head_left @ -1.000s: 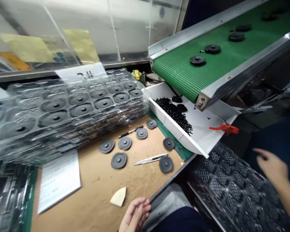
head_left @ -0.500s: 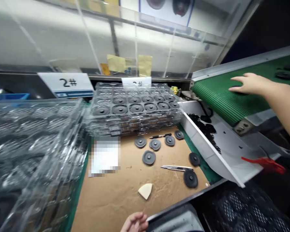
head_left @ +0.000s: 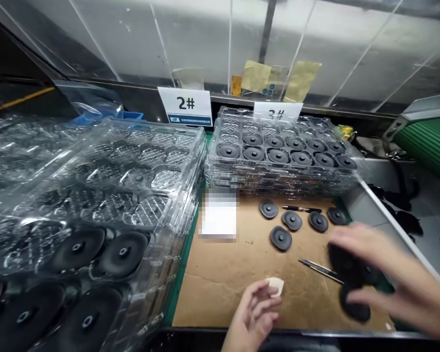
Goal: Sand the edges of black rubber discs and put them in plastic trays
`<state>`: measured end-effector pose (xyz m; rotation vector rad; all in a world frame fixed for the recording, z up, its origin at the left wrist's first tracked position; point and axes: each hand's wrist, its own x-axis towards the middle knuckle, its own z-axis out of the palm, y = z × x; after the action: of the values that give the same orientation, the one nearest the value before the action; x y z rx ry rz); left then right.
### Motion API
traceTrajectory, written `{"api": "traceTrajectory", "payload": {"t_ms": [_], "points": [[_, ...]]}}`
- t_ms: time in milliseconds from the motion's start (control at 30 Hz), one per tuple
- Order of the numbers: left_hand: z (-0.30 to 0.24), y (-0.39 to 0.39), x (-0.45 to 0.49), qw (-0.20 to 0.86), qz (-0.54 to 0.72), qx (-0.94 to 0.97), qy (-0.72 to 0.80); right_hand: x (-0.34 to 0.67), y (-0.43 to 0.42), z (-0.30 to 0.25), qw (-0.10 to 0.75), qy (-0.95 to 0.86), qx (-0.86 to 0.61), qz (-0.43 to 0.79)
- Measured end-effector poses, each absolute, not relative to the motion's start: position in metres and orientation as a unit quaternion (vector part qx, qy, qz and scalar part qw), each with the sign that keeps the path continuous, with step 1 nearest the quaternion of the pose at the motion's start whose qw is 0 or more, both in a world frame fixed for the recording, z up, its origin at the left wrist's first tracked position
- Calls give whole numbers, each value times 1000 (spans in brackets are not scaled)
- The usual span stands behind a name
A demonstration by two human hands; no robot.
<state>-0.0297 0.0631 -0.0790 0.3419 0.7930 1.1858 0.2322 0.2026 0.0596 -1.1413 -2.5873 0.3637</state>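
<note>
Black rubber discs [head_left: 348, 261] are gathered in your right hand [head_left: 385, 278], at the near right of the head view. Motion blur hides the exact count, but at least two show. Your right fingers are spread and curved around them. Your left hand [head_left: 253, 313] sits at near centre, its fingers [head_left: 266, 303] loosely curled and parted, with the fingertips just beside a cream wedge-shaped piece [head_left: 275, 286]; no pinch can be confirmed. Just left of your right hand, a utility knife [head_left: 320, 270] lies on the brown cardboard sheet [head_left: 223, 298] that covers the surface. Farther along the sheet are five dark grey discs [head_left: 280, 238] and a pen [head_left: 301, 209], right of a pixelated white paper [head_left: 219, 215]. To the left, a tall stack of clear plastic trays [head_left: 161, 181] holds more discs. At far centre, a second tray stack [head_left: 278, 181] stands under a "3#" label [head_left: 277, 111], right of a "2#" label [head_left: 185, 106]. At right are a white chute [head_left: 381, 195] with black scraps [head_left: 407, 220] and a green conveyor belt [head_left: 425, 142].
</note>
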Motion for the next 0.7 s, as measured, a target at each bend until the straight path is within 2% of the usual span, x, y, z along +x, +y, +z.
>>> {"api": "traceTrajectory", "payload": {"t_ms": [33, 67, 167, 300, 400, 533, 700], "points": [[-76, 66, -26, 741, 552, 153, 351, 209, 182, 36, 96, -922, -335, 166], [-74, 68, -24, 741, 559, 151, 340, 187, 164, 16, 100, -927, -304, 197], [-67, 68, -27, 747, 555, 144, 337, 138, 126, -27, 154, -887, -323, 292], [-61, 62, -50, 761, 527, 93, 368, 110, 110, -45, 207, -827, -382, 358], [-55, 57, -67, 760, 539, 29, 361, 112, 111, -53, 196, -798, -440, 362], [-45, 54, -73, 733, 589, -29, 339, 125, 114, -78, 138, -756, -569, 292], [-37, 52, -65, 705, 621, -19, 342, 122, 96, -103, 159, -781, -504, 334]]}}
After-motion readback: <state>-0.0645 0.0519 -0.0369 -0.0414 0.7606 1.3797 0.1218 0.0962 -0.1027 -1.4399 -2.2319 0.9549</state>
